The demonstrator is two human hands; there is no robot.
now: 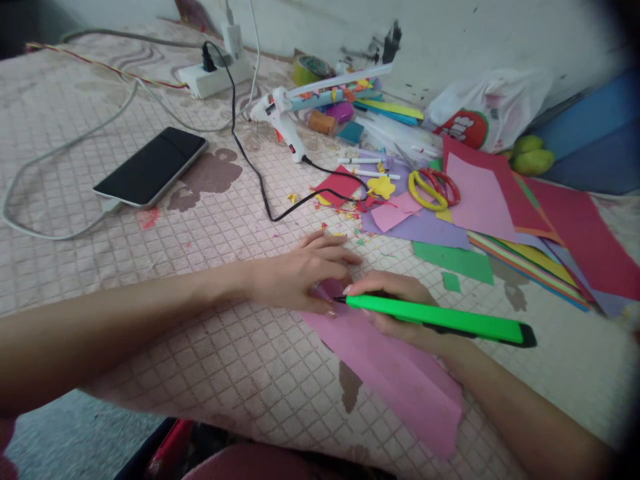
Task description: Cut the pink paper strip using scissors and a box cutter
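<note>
The right hand (395,303) grips a green utility knife (440,321), its tip touching the pink paper sheet (400,373) that lies near, under both hands. The left hand (300,273), fingers flat and spread, presses the sheet's far-left end just beside the tip.

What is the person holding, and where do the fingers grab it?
The right hand holds a green marker near its tip end, over the pink paper. The left hand holds nothing; it presses flat on that paper.
</note>
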